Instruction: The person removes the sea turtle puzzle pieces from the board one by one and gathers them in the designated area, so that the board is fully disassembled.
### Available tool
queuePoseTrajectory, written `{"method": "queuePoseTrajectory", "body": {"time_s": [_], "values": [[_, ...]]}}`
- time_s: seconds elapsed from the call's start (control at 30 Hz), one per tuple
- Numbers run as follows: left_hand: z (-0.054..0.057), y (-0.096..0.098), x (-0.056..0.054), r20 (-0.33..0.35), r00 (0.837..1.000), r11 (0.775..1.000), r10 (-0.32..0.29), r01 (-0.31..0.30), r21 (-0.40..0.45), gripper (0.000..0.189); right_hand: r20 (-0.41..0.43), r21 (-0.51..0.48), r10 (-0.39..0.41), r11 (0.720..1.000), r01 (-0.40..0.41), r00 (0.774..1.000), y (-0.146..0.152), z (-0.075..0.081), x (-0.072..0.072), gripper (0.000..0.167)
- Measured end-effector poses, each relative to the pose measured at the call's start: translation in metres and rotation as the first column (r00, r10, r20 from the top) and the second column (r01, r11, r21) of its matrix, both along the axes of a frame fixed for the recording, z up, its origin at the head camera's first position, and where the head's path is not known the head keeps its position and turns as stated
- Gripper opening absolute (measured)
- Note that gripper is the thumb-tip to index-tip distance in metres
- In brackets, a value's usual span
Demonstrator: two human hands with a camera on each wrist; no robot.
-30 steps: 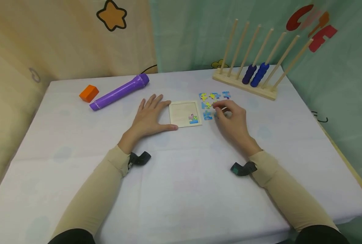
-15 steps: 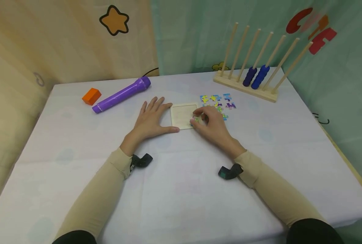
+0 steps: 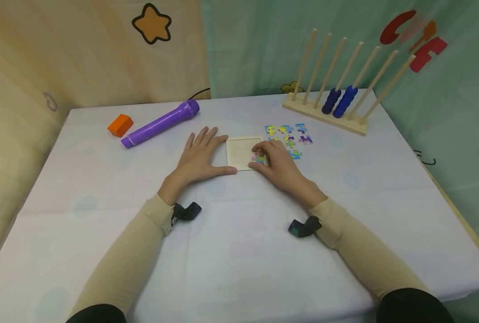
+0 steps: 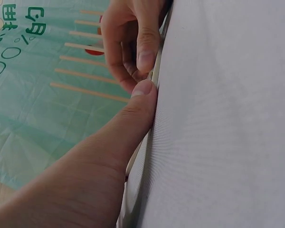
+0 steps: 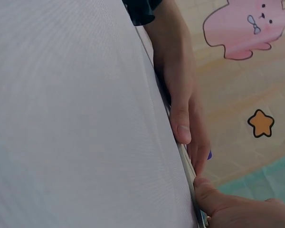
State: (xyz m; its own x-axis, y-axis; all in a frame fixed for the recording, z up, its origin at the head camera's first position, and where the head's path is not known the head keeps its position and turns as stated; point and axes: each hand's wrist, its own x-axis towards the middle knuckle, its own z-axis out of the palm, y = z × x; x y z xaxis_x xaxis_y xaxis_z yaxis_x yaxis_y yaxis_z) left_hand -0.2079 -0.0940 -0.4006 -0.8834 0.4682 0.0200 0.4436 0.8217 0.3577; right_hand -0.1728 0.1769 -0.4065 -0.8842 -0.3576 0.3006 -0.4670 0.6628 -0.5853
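My left hand (image 3: pixel 199 154) lies with spread fingers at the left side of a shallow wooden puzzle tray (image 3: pixel 237 154); its thumb touches the tray's near edge. Over the tray's lower right corner, my right hand (image 3: pixel 277 163) has thumb and index finger curled around a small jigsaw piece (image 3: pixel 258 158), pink, green and blue. The palm and other fingers cover part of that corner. Other jigsaw pieces (image 3: pixel 289 130), blue, yellow and purple, lie beyond the right hand, some partly hidden. In the left wrist view, the right hand (image 4: pixel 133 42) is bent above the tray's edge.
A purple toy microphone (image 3: pixel 160 124) and an orange block (image 3: pixel 120 125) lie at the back left of the white-covered table (image 3: pixel 231 251). At the back right stands a wooden peg rack (image 3: pixel 324 114) with dark blue beads. Curtains hang behind.
My right hand has moved left from the loose pieces to the tray's lower right corner. Over the last half second its thumb and index finger have shifted slightly. The left hand stays at the tray.
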Motion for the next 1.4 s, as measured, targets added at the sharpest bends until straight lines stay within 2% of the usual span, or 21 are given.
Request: {"method": "queuePoseTrajectory", "body": {"time_s": [0.1,0.23,0.37,0.5,0.6,0.63,0.77,0.83,0.93,1.03,1.17,1.23,1.4], "values": [[0.0,0.0,0.0,-0.001,1.0,1.0,-0.004,0.004,-0.002,0.106,0.005,0.0,0.0,1.0,0.0,1.0,0.0,-0.001,0.0,0.038],[0.0,0.001,-0.001,0.0,1.0,1.0,-0.006,0.006,-0.005,0.106,-0.028,-0.042,-0.007,0.999,0.006,1.0,0.001,-0.005,0.0,0.035],[-0.001,0.001,-0.001,0.003,1.0,1.0,0.0,0.0,-0.01,0.106,-0.085,-0.148,-0.002,0.989,-0.011,0.996,0.002,-0.009,0.0,0.029],[-0.001,0.002,-0.001,0.009,1.0,1.0,0.007,-0.006,-0.017,0.107,-0.103,-0.275,0.02,0.96,-0.048,0.994,0.004,-0.01,0.0,0.024],[-0.001,0.002,0.0,0.015,1.0,1.0,0.008,-0.007,-0.02,0.107,-0.055,-0.358,0.028,0.933,-0.046,0.998,0.005,-0.011,0.001,0.024],[-0.001,0.002,-0.001,0.017,1.0,1.0,0.008,-0.007,-0.019,0.107,-0.031,-0.379,0.023,0.925,-0.033,0.999,0.004,-0.007,0.003,0.024],[-0.002,0.002,0.0,0.016,1.0,1.0,0.008,-0.008,-0.012,0.107,0.096,-0.44,-0.04,0.895,0.078,0.995,0.001,0.007,0.011,0.024],[-0.002,0.002,-0.001,0.013,1.0,1.0,0.009,-0.009,-0.009,0.107,0.155,-0.446,-0.088,0.882,0.15,0.984,0.002,0.015,0.012,0.026],[-0.004,0.003,0.0,0.009,1.0,1.0,0.013,-0.013,-0.008,0.107,0.214,-0.453,-0.137,0.863,0.222,0.967,0.011,0.013,0.006,0.027],[-0.005,0.004,0.0,0.009,1.0,1.0,0.015,-0.015,-0.011,0.107,0.219,-0.427,-0.159,0.872,0.241,0.963,0.028,0.012,0.001,0.026],[-0.004,0.005,0.001,0.012,1.0,1.0,0.012,-0.012,-0.014,0.108,0.213,-0.362,-0.209,0.891,0.276,0.954,0.055,0.019,0.003,0.024],[-0.002,0.005,0.001,0.013,1.0,1.0,0.012,-0.012,-0.016,0.108,0.219,-0.338,-0.248,0.888,0.311,0.944,0.068,0.022,0.006,0.023],[0.002,0.003,0.002,0.016,1.0,1.0,0.025,-0.025,-0.017,0.108,0.21,-0.317,-0.342,0.862,0.395,0.916,0.093,0.022,0.013,0.025]]}}
